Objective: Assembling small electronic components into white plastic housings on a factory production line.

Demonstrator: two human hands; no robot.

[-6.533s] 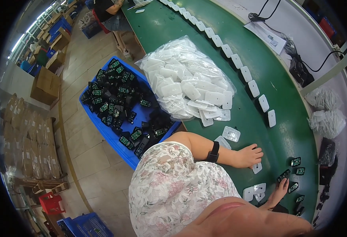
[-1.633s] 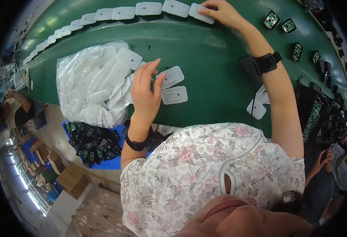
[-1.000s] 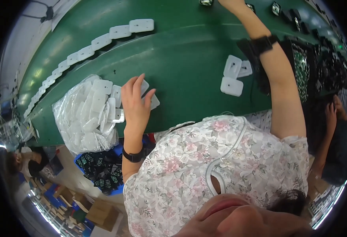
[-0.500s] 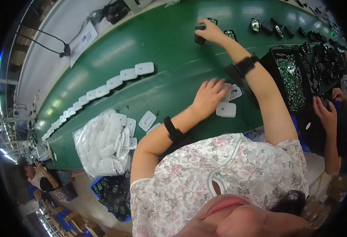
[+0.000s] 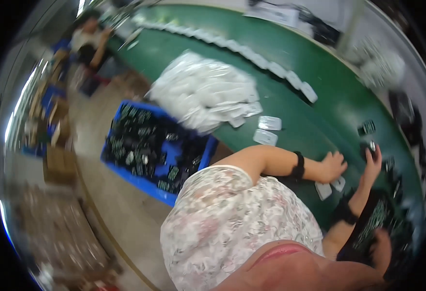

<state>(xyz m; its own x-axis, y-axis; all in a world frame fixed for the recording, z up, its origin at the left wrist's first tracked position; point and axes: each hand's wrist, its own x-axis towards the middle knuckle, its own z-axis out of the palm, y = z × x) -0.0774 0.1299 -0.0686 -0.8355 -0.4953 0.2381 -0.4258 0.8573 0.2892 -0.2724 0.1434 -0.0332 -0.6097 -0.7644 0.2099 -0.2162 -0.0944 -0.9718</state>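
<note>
My right hand is closed on a small black plastic case at the far right, near a dark piece with a green circuit board. My left hand is low over the green table, fingers bent but apart, and I see nothing held in it. Beside it lie two white plastic covers, partly under the hand. Black bands circle both my wrists. The picture is smeared by motion, so fine detail on the case is lost.
Two more white covers lie near a clear bag of white covers. A long row of covers runs along the table. A blue crate holds dark parts. At lower right are a black bin and a co-worker's hand.
The view has swung left, bringing the blue crate and floor into sight and shifting both hands right in the picture. My right hand keeps the black case; my left stays by the white covers.
</note>
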